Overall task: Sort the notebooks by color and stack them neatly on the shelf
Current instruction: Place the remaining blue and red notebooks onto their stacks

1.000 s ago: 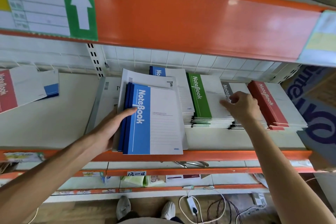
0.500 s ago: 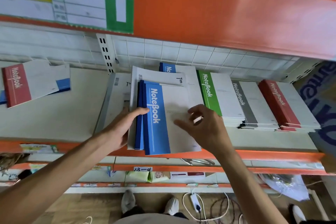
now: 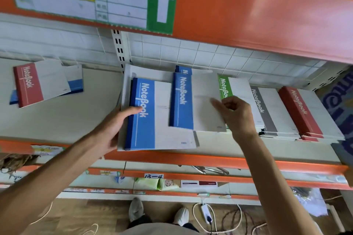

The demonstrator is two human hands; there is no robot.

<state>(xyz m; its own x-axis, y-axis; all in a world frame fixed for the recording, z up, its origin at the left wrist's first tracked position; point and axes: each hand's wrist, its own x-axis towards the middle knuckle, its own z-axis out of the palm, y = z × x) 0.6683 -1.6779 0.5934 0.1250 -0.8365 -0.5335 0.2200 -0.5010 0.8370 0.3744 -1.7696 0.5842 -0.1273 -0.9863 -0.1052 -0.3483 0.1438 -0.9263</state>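
My right hand (image 3: 236, 118) grips the right edge of a blue notebook (image 3: 183, 101), held just above a blue stack (image 3: 184, 70) at the back of the shelf (image 3: 57, 120). My left hand (image 3: 114, 128) grips the left edge of a loose pile with another blue notebook (image 3: 145, 112) on top, near the shelf's front edge. Right of them lie a green stack (image 3: 225, 86), a grey stack (image 3: 263, 108) and a red stack (image 3: 299, 112). Far left, a red notebook (image 3: 30, 84) lies on a blue one (image 3: 76, 84).
An orange beam (image 3: 248, 9) with a label sheet and green arrow hangs low over the shelf. The shelf's orange front lip (image 3: 191, 160) runs below the pile. Cables and a power strip (image 3: 206, 213) lie on the floor by my feet.
My right hand left the grey stack, came to the pile under my left hand and carried its top blue notebook to the right, over the blue stack. The view shifted left.
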